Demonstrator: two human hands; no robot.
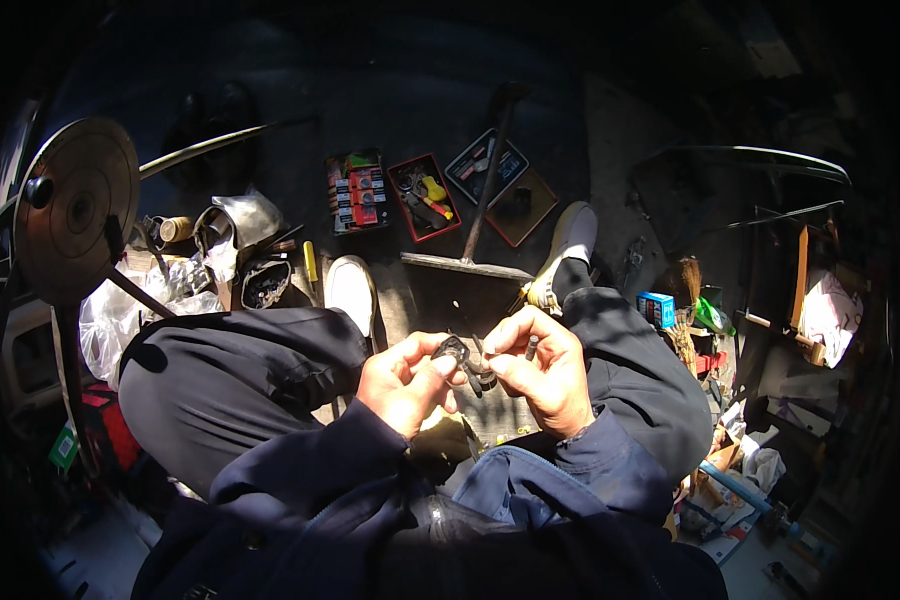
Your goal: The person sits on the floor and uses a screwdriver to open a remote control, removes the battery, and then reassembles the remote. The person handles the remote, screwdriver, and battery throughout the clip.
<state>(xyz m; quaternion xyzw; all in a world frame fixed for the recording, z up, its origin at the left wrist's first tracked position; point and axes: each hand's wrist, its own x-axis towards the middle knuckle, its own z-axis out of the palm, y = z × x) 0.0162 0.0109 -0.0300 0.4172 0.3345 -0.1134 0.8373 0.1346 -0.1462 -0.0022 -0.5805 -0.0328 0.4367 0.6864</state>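
My left hand [402,388] pinches a small black piece [452,350] with a shiny face between thumb and fingers. A dark strap-like piece [478,382] hangs below it, between the two hands. My right hand [550,378] is closed close beside it, thumb against forefinger. Out of its fingers sticks a short dark rod [532,347], like the end of a slim tool. Whether the right fingertips touch the black piece, I cannot tell. Both hands are above the lap, between the bent knees.
Ahead lie a box of small red packs [355,190], a red tray of tools [425,198] and a dark-blue tray [487,167]. A T-shaped metal stand [470,262] rests between the shoes. At left are a round metal disc [78,212] and plastic bags [115,320]; at right, a blue box [656,309].
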